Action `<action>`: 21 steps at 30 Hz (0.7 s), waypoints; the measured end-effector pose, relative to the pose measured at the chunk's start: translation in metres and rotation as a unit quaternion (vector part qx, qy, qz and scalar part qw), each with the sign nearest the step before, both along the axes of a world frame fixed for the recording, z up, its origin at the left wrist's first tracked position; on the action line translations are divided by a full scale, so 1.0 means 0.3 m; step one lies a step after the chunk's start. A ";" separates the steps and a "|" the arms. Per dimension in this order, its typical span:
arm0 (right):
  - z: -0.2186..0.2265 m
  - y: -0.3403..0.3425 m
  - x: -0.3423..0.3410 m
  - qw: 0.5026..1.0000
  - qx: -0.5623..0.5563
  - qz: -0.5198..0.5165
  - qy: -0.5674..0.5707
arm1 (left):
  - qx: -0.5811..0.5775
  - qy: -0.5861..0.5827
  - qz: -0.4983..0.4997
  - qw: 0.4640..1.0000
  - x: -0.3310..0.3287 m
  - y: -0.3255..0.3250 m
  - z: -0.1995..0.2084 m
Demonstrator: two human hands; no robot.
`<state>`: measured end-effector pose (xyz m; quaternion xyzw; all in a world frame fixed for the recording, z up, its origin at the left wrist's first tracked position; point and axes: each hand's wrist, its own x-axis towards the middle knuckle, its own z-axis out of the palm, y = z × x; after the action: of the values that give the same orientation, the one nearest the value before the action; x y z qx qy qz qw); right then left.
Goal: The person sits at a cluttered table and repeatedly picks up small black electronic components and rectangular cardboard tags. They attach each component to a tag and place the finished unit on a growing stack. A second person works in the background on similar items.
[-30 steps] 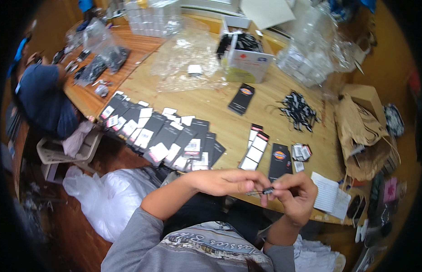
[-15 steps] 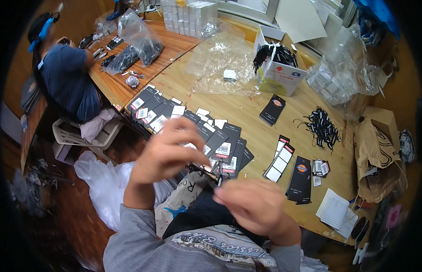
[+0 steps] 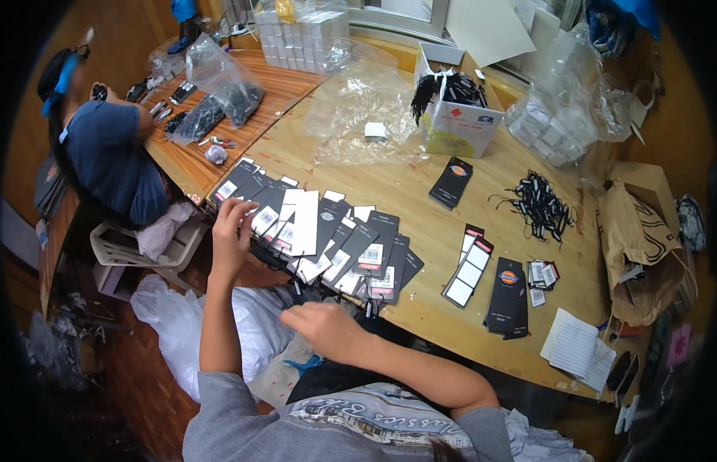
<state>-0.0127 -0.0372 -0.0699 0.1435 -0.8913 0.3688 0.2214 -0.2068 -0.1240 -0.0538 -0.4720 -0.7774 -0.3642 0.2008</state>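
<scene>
While the left hand (image 3: 234, 227) is hovering near 9 o'clock in the view, its fingers are bending and standing somewhat apart; I cannot tell whether their tips are touching anything. The black hang tags (image 3: 363, 240), which are bearing white labels, are lying in an overlapping row along the table's near edge, running from 10 o'clock through the centre toward 5. A white card (image 3: 305, 223) is lying over that row, at 3 o'clock from the left hand. Between 6 and 7 o'clock, the right hand (image 3: 324, 327) is hanging just off that edge with its fingers curling together; I cannot tell whether they are pinching anything. Some black cords (image 3: 369, 308) are dangling near it from the tag row.

On the wooden table (image 3: 420, 231), a heap of black cords (image 3: 542, 206) is resting near 3 o'clock, a black card stack (image 3: 451, 185) is lying at 2, and a carton (image 3: 460, 127) is standing at 1. Further tags (image 3: 506, 299) are lying at 4 o'clock. Between 9 and 10, a co-worker (image 3: 116, 165) is sitting.
</scene>
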 end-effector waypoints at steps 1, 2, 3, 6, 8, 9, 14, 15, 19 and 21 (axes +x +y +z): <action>-0.013 0.016 -0.004 0.999 -0.028 -0.023 0.000 | -0.032 -0.090 0.026 0.995 0.015 -0.001 0.005; -0.017 0.034 -0.008 0.997 -0.056 -0.047 0.000 | -0.064 -0.180 0.050 0.980 0.042 0.006 0.025; -0.012 0.055 -0.007 0.994 -0.084 -0.069 0.000 | -0.094 -0.269 0.068 0.956 0.070 0.020 0.047; 0.063 0.104 -0.009 0.979 -0.175 -0.105 0.004 | -0.238 -0.165 -0.095 0.952 0.153 0.015 0.128; 0.128 0.129 -0.019 0.972 -0.204 -0.118 0.016 | -0.253 -0.115 -0.170 0.945 0.179 0.035 0.127; 0.151 0.134 -0.029 0.967 -0.221 -0.125 0.022 | -0.246 -0.127 -0.197 0.940 0.179 0.053 0.113; 0.223 0.114 -0.068 0.974 -0.158 -0.057 0.151 | -0.210 -0.113 -0.230 0.944 0.103 0.170 0.092; 0.224 0.099 -0.065 0.974 -0.141 -0.050 0.169 | -0.187 -0.166 -0.213 0.944 0.086 0.187 0.073; 0.202 0.065 -0.061 0.974 -0.104 -0.042 0.195 | -0.210 -0.123 -0.195 0.950 0.062 0.206 0.074; 0.187 0.070 -0.064 0.973 -0.116 -0.063 0.190 | -0.206 -0.102 -0.231 0.945 0.076 0.182 0.070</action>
<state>-0.0320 -0.0162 -0.0136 0.1276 -0.7914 0.4212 0.4242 -0.1841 -0.0694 -0.0326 -0.6300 -0.7212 -0.2791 -0.0712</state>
